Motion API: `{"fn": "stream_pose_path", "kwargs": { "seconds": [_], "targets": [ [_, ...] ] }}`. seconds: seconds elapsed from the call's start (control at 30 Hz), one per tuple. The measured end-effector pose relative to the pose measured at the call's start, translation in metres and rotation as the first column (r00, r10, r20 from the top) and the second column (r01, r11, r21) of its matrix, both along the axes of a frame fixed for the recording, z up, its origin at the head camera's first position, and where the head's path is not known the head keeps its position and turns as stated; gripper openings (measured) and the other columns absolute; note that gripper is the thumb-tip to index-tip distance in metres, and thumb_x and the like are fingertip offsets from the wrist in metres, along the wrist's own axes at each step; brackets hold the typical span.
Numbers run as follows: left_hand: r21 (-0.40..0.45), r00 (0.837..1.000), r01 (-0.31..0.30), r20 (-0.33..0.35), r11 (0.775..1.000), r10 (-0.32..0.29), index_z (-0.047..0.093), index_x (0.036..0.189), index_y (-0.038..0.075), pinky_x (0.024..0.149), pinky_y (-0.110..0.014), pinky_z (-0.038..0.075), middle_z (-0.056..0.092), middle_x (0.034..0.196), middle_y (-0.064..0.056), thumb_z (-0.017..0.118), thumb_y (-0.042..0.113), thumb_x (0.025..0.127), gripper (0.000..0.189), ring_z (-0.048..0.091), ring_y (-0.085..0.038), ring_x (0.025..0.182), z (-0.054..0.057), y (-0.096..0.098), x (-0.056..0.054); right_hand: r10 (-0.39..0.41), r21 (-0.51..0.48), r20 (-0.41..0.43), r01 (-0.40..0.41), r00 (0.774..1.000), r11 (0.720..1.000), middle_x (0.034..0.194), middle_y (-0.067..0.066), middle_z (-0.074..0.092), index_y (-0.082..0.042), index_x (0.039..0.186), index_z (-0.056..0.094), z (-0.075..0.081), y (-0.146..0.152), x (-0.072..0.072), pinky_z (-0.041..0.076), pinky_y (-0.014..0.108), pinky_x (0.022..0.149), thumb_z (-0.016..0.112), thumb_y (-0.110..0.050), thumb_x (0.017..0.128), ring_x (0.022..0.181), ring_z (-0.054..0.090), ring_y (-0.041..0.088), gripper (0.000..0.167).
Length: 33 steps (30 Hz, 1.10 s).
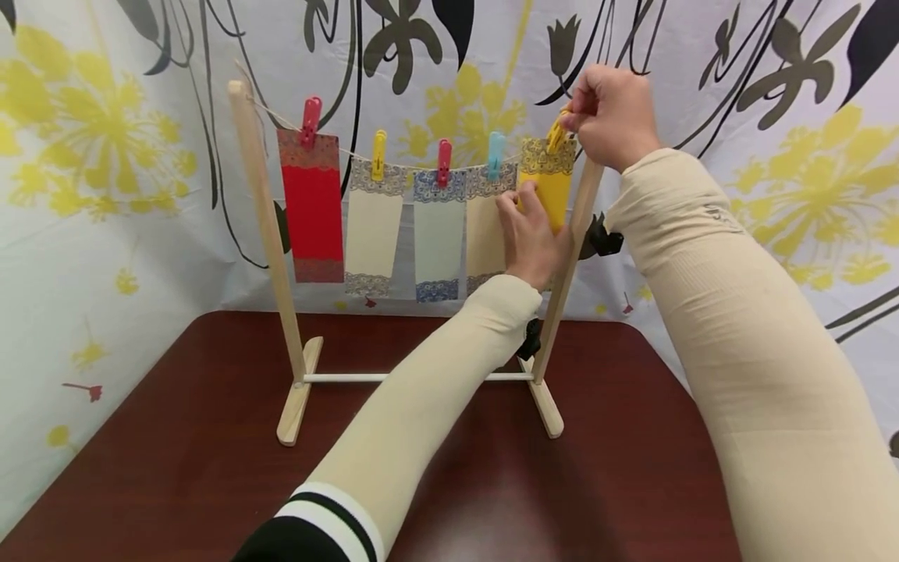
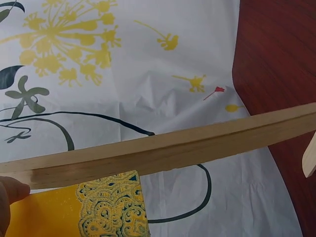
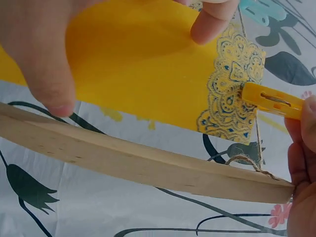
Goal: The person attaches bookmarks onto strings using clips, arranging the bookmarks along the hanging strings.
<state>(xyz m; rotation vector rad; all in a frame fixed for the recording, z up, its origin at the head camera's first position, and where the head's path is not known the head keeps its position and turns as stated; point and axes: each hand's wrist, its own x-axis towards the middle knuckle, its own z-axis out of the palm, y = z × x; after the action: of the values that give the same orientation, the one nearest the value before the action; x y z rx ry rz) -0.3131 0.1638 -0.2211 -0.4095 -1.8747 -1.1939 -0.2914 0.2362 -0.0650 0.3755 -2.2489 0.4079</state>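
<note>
A yellow card (image 1: 556, 183) with a patterned lace-like border hangs at the right end of a string, beside the right post. My left hand (image 1: 532, 238) holds this card, its thumb near one edge and a finger on the face in the right wrist view. Up at the card's top border, my right hand (image 1: 614, 117) pinches a yellow clothespin (image 3: 271, 100), whose jaws overlap the border and the string. The left wrist view shows the card's patterned lower end (image 2: 113, 205) close beside the post.
A wooden rack (image 1: 267, 234) stands on a dark red table (image 1: 175, 437). Along its string hang a red card (image 1: 314, 215), a cream card (image 1: 372, 230), a pale blue card (image 1: 438, 234) and a beige card (image 1: 485, 234), held by coloured clothespins. Behind is a floral cloth (image 1: 772, 257).
</note>
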Motion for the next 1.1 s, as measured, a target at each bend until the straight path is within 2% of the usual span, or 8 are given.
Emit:
{"fn": "stream_pose_path", "kwargs": {
  "seconds": [0.1,0.23,0.43,0.57,0.77,0.93,1.1],
  "targets": [
    [0.000,1.000,-0.003,0.015,1.000,0.003,0.038,0.127,0.008,0.091,-0.024,0.040,0.032,0.116,-0.014,0.080,0.009,0.071,0.069,0.043,-0.026,0.108,0.000,0.001,0.001,-0.029,0.077,0.014,0.027,0.999,0.997,0.088,0.009,0.065,-0.005,0.077,0.053,0.003,-0.001,0.000,0.038,0.016,0.063,0.065,-0.001,0.088,0.064,0.047,-0.005,0.016],
    [-0.004,1.000,-0.008,0.017,1.000,0.008,0.038,0.126,0.008,0.093,-0.025,0.039,0.032,0.116,-0.014,0.081,0.010,0.071,0.070,0.042,-0.026,0.109,-0.002,0.002,0.001,-0.032,0.109,0.076,0.023,0.997,0.994,0.092,0.010,0.067,-0.004,0.082,0.055,0.006,-0.004,0.002,0.039,0.017,0.066,0.065,-0.002,0.089,0.067,0.049,-0.004,0.013],
    [-0.008,1.000,0.004,0.022,1.000,-0.004,0.038,0.125,0.008,0.094,-0.026,0.037,0.030,0.117,-0.015,0.082,0.010,0.070,0.070,0.040,-0.027,0.110,-0.003,0.001,0.001,-0.030,0.159,0.175,0.002,0.984,0.987,0.098,0.011,0.064,-0.001,0.093,0.057,0.011,-0.005,0.005,0.040,0.023,0.067,0.065,-0.009,0.092,0.075,0.053,0.010,0.011],
    [-0.019,0.999,0.011,0.045,1.000,-0.010,0.039,0.125,0.009,0.095,-0.026,0.037,0.029,0.119,-0.014,0.082,0.010,0.069,0.070,0.038,-0.027,0.112,-0.004,-0.001,0.002,-0.051,0.165,0.271,0.005,0.961,0.986,0.102,0.009,0.060,-0.001,0.104,0.056,0.015,-0.005,0.008,0.041,0.028,0.072,0.066,-0.015,0.093,0.082,0.053,0.017,0.020],
    [-0.060,0.998,0.002,0.065,0.998,0.002,0.038,0.126,0.010,0.097,-0.029,0.036,0.029,0.124,-0.014,0.084,0.018,0.072,0.071,0.039,-0.027,0.115,-0.006,-0.002,0.004,-0.059,0.162,0.388,-0.006,0.920,0.987,0.121,0.019,0.055,0.003,0.125,0.049,0.018,-0.003,0.009,0.039,0.046,0.094,0.058,-0.019,0.097,0.109,0.050,0.032,0.037],
    [-0.120,0.997,-0.028,0.073,0.992,0.037,0.036,0.125,0.011,0.095,-0.035,0.036,0.029,0.129,-0.017,0.085,0.032,0.073,0.074,0.038,-0.028,0.120,-0.006,-0.003,0.008,-0.053,0.149,0.417,-0.011,0.907,0.989,0.133,0.022,0.050,0.002,0.132,0.045,0.018,-0.003,0.009,0.035,0.052,0.100,0.054,-0.019,0.099,0.120,0.044,0.038,0.040],
    [-0.163,0.994,-0.053,0.091,0.985,0.068,0.035,0.126,0.013,0.098,-0.036,0.034,0.027,0.133,-0.017,0.084,0.037,0.073,0.076,0.036,-0.027,0.122,-0.006,-0.004,0.012,-0.041,0.138,0.416,-0.018,0.908,0.990,0.136,0.023,0.049,0.002,0.134,0.044,0.016,-0.001,0.009,0.034,0.053,0.101,0.053,-0.019,0.099,0.125,0.042,0.040,0.041]
  ]
}}
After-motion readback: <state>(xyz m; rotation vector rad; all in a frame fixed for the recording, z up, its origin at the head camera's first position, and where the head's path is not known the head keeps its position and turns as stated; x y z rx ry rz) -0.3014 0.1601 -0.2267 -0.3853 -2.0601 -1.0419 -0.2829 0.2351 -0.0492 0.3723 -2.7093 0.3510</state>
